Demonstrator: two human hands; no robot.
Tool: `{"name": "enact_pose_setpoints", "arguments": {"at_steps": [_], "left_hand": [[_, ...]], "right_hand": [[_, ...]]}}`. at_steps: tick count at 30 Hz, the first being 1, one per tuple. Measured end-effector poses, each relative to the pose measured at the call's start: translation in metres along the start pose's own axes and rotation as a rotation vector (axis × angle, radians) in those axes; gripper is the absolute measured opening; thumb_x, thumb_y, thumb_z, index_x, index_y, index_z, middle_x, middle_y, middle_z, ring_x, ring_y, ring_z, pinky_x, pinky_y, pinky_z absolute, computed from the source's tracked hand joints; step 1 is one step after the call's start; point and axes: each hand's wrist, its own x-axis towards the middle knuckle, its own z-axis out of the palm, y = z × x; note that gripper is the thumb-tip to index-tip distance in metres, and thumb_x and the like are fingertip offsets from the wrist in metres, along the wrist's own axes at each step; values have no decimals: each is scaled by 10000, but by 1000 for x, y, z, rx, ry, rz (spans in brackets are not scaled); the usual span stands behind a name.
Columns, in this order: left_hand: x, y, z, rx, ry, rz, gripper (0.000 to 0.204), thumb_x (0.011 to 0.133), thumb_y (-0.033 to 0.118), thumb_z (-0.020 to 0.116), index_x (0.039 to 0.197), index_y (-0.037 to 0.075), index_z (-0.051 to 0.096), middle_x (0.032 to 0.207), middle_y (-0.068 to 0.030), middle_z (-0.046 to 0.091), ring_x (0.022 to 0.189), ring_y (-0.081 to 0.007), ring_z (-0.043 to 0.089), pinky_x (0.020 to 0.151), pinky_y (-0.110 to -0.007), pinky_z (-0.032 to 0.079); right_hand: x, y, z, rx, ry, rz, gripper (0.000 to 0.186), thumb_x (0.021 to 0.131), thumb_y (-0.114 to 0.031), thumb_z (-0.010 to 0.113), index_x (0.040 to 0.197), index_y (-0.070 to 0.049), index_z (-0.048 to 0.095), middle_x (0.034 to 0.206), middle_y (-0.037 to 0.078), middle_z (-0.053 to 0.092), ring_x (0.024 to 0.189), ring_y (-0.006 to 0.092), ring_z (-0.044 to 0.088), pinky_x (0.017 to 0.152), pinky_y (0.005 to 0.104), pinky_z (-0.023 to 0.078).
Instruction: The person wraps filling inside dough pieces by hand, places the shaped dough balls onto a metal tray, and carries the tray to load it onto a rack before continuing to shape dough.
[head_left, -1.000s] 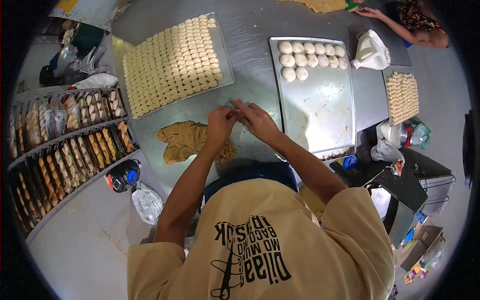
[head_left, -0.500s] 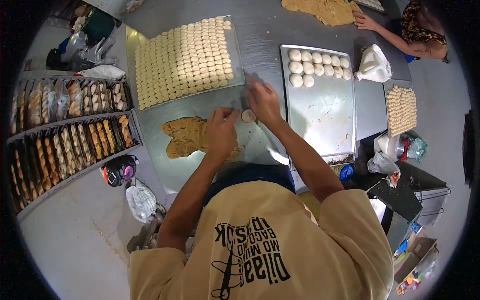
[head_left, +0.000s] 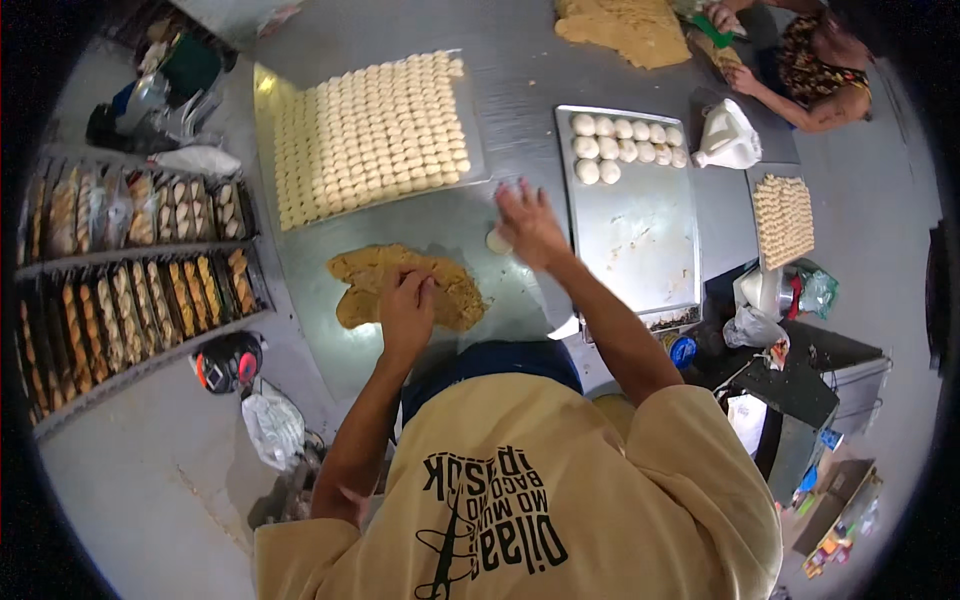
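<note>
A lumpy mass of brown paste [head_left: 375,265] lies on the metal table in front of me. My left hand [head_left: 408,312] rests on it, its fingers bunched and pinching into the paste. Right of the paste sits a small pale dough round [head_left: 497,242], partly covered by my right hand [head_left: 532,228]. That hand hovers over it with fingers spread, and I see nothing in it. Up and to the right, a metal tray [head_left: 640,245] carries several round white dough balls [head_left: 607,148] at its far end.
A tray with rows of small dough pieces [head_left: 385,135] lies at the far left. Beyond the right tray are a white jug [head_left: 730,135] and another tray of small pieces [head_left: 783,215]. Across the table, another person [head_left: 815,85] works near a brown sheet [head_left: 620,30]. Bread racks [head_left: 140,275] stand left.
My left hand has moved left and down from beside the dough round onto the brown paste. My right hand has opened out over the round. The other person's second hand has come into view.
</note>
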Motion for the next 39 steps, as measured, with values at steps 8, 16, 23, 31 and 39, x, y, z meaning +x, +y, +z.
{"name": "enact_pose_setpoints", "arguments": {"at_steps": [8, 16, 23, 31, 39], "left_hand": [[61, 83, 68, -43, -74, 46, 122, 1010, 23, 700, 1101, 17, 781, 1099, -107, 689, 885, -214, 706, 749, -354, 585], [122, 179, 180, -80, -153, 258, 96, 977, 1, 743, 1067, -12, 776, 1108, -130, 689, 867, -243, 726, 728, -352, 611], [131, 208, 235, -99, -255, 119, 111, 982, 8, 732, 1080, -29, 767, 1119, -138, 688, 874, -253, 730, 749, -358, 626], [115, 211, 256, -53, -299, 106, 106, 1005, 49, 740, 1090, 6, 788, 1103, -124, 722, 854, -226, 744, 699, -346, 613], [98, 207, 255, -27, -384, 53, 109, 1005, 71, 747, 1086, 7, 782, 1087, -133, 738, 854, -248, 751, 736, -356, 620]], "right_hand": [[-48, 0, -79, 708, -8, 385, 297, 870, -84, 799, 1158, -13, 784, 1209, 206, 770, 1102, 444, 731, 987, 489, 586], [-32, 212, -150, 201, 650, 512, 264, 861, 3, 732, 1122, 28, 761, 1130, 222, 727, 1066, 472, 644, 902, 525, 554], [-56, 280, -149, 378, 546, 675, 257, 888, -41, 766, 1137, 25, 777, 1101, 207, 727, 981, 413, 700, 885, 489, 580], [-37, 320, -124, 907, 288, 1033, 438, 907, -231, 823, 1199, 82, 730, 810, 187, 774, 715, 319, 759, 737, 422, 593], [-40, 324, -118, 1098, 405, 1098, 356, 806, -115, 867, 1116, 16, 748, 900, 130, 758, 781, 235, 717, 730, 376, 577]]}}
